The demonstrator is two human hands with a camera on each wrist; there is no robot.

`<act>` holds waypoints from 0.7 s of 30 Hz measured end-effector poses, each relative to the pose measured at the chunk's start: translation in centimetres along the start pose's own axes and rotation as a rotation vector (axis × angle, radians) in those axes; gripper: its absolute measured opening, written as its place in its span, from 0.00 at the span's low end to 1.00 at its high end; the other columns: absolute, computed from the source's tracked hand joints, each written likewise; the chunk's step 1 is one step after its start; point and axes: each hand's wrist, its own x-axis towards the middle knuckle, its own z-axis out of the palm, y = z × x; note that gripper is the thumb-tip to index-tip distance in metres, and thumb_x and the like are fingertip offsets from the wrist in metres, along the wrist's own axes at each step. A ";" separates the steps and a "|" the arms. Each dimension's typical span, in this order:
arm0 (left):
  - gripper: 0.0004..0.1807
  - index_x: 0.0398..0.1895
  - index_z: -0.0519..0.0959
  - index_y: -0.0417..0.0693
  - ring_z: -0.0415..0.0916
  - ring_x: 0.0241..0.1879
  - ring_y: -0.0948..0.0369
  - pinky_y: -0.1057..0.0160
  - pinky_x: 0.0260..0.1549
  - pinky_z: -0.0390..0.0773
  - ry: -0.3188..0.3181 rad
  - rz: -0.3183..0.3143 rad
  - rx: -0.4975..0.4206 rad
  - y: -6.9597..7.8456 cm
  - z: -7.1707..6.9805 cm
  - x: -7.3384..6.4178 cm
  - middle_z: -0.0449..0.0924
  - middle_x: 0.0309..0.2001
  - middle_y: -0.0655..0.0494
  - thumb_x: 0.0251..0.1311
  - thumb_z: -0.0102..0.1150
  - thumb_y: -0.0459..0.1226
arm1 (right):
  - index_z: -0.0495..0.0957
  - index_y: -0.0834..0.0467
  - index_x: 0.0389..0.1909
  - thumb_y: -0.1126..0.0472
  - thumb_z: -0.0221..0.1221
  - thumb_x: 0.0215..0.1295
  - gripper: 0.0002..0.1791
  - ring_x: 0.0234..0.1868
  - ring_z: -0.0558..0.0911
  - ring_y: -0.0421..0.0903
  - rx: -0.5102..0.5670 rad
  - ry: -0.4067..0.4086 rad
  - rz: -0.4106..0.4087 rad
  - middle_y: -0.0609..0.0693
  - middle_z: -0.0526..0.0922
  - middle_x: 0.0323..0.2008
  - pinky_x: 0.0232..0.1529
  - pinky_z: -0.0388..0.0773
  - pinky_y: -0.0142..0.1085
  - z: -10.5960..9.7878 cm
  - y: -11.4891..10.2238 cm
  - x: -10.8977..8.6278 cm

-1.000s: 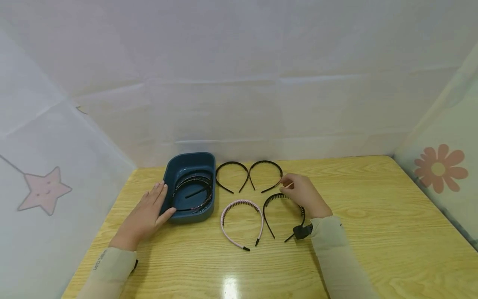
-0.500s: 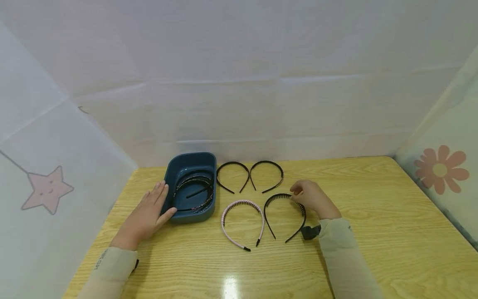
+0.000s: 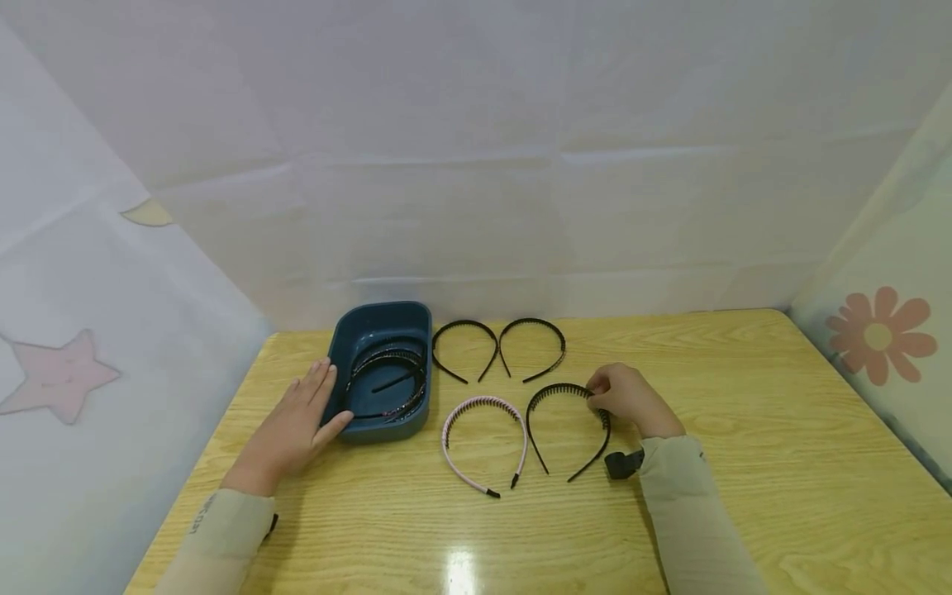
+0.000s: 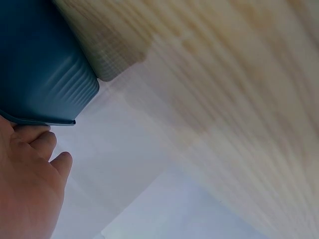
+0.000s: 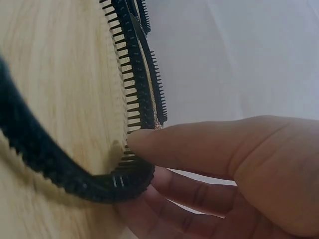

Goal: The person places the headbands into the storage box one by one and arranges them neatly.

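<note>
My right hand (image 3: pixel 628 398) pinches the upper right of a black toothed headband (image 3: pixel 563 387) that lies on the table. In the right wrist view the thumb presses on the toothed inner side of that headband (image 5: pixel 137 64), with the fingers behind its outer side. My left hand (image 3: pixel 286 430) rests with straight fingers against the left rim of a blue plastic box (image 3: pixel 387 433). Seen in the left wrist view, those fingers touch the box (image 4: pixel 45 69) under its lip. Several dark headbands (image 3: pixel 390 357) lie inside the box.
A pink headband (image 3: pixel 482 400) lies left of the pinched one. Behind them, two thin black headbands (image 3: pixel 464 322) sit side by side, right of the box. White cloth (image 3: pixel 476 207) backs the wooden table (image 3: pixel 781 463).
My right hand has moved from beside the back right headband, rightward and down to the front black headband, and now pinches it. The left hand has stayed on the box.
</note>
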 end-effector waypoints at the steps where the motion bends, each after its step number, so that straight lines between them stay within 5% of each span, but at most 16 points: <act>1: 0.44 0.73 0.44 0.38 0.35 0.72 0.47 0.44 0.69 0.42 0.001 0.001 -0.001 0.0 0.0 0.0 0.37 0.74 0.42 0.68 0.40 0.59 | 0.80 0.66 0.43 0.66 0.63 0.58 0.13 0.35 0.77 0.47 0.003 0.001 0.000 0.53 0.79 0.34 0.34 0.77 0.39 0.0 0.0 0.0; 21: 0.44 0.73 0.45 0.37 0.37 0.72 0.46 0.43 0.68 0.44 0.010 0.002 -0.002 0.3 -0.3 -0.1 0.39 0.74 0.41 0.67 0.42 0.58 | 0.80 0.65 0.43 0.64 0.62 0.59 0.13 0.35 0.79 0.47 0.052 0.016 -0.025 0.54 0.81 0.34 0.34 0.78 0.40 -1.4 0.6 -0.9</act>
